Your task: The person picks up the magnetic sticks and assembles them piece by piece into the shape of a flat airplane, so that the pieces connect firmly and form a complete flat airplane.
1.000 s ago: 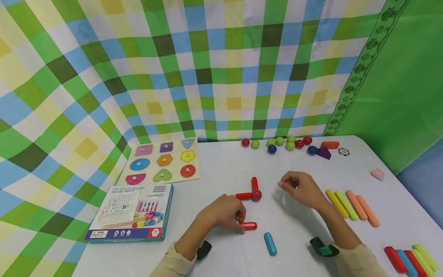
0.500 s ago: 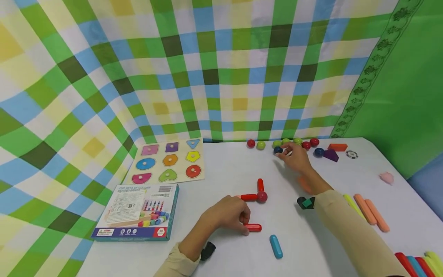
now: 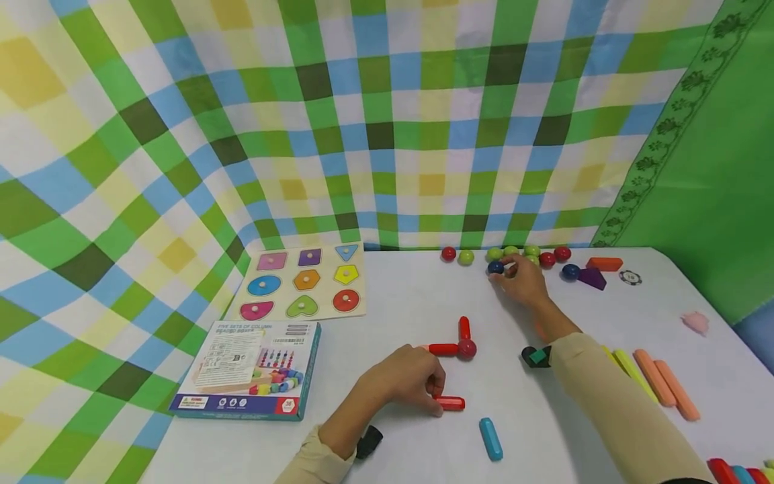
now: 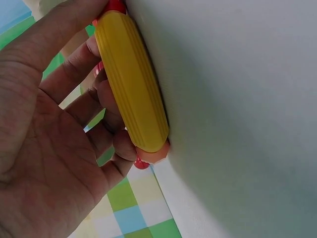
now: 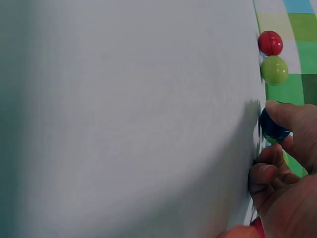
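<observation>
My left hand rests low over the table, beside a red stick. In the left wrist view its curled fingers and thumb hold a yellow ridged stick, with red at one end and an orange piece at the other; the palm hides this stick in the head view. Two more red sticks meet at a red ball just beyond. At the back of the table my right hand pinches a dark blue ball, its thumb over the ball.
Green and red balls line the back edge. A blue stick lies in front; orange sticks and yellow-green ones lie right. At left are a shape puzzle board and a boxed toy. A checkered cloth hangs behind.
My right hand has reached from mid-table to the back row and taken hold of the blue ball. The left hand stays by the red stick. The head view has shifted left.
</observation>
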Tool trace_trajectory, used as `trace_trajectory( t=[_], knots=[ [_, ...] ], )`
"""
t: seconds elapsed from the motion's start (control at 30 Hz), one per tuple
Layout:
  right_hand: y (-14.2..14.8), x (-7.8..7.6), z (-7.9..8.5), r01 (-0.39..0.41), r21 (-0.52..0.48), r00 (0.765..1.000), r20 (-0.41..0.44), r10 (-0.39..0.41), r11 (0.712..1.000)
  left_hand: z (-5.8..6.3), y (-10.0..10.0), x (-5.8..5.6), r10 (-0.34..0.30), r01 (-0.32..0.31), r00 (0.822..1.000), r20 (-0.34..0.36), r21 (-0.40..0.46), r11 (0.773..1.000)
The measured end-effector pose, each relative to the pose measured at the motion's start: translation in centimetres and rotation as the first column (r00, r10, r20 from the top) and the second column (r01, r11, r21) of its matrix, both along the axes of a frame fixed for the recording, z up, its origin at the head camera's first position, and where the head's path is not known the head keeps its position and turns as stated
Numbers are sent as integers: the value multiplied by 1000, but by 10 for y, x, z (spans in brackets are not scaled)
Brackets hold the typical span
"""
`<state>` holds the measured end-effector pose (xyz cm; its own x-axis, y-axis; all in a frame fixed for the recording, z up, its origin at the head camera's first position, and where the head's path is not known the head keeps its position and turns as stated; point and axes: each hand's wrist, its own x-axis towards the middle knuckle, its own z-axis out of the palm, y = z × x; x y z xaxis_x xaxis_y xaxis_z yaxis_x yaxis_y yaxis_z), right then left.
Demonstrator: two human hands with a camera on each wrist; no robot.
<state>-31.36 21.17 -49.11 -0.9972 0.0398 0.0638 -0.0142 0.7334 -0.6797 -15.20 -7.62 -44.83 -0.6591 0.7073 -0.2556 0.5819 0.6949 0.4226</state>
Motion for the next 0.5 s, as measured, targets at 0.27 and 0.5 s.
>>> trace_trajectory(
  t=[0.27,0.5],
  knots=[
    [2,46,28,-140,-18,987,-77,138,990,0,0,-1,7,-7,1000,-17,-16,1000],
    [-13,126,45,-381,3,924,-38,381,924,-2,1,-3,7,-7,1000,10,14,1000]
  ],
)
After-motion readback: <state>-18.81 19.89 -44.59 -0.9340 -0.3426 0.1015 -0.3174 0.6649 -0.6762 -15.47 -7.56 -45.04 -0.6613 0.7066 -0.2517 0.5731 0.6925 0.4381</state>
